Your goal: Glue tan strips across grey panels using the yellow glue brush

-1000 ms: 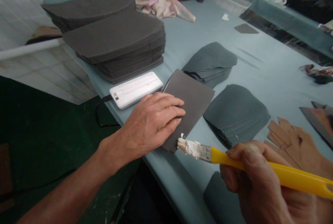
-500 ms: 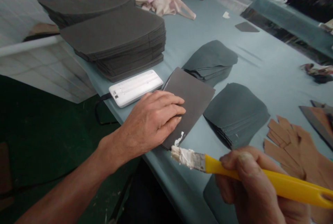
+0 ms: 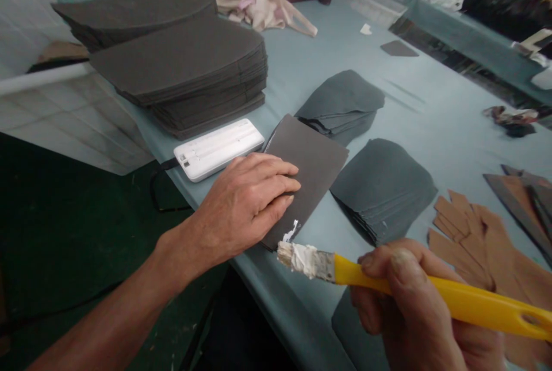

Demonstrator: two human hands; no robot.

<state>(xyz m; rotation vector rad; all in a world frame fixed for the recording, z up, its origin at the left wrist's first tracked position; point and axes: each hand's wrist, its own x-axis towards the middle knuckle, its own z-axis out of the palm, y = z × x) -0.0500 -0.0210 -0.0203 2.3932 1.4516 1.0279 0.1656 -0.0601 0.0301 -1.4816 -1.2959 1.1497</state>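
Observation:
My left hand (image 3: 254,198) lies flat, fingers stretched out, on a dark grey sheet (image 3: 308,158) at the table's near edge. In my right hand (image 3: 414,296) is a paintbrush (image 3: 474,302) with a yellow handle, gripped between thumb and fingers. White paste (image 3: 306,259) coats its bristles, whose tip is at the sheet's near corner. A white smear (image 3: 291,230) marks the sheet just beyond the bristles. Beside the sheet sit two stacks of dark green-grey pieces, one farther off (image 3: 345,100) and one to the right (image 3: 383,187).
Tall stacks of dark grey sheets (image 3: 185,60) stand at the back left. A white power bank-like device (image 3: 219,149) with a black cable lies by my left hand. Brown strips (image 3: 470,233) are spread at right. Pale cloth scraps (image 3: 263,3) lie at the back of the blue-green table (image 3: 448,112).
The whole view has shifted slightly, so things appear a little farther left. Both hands keep nearly the same places relative to the sheet, and the white smear looks much the same.

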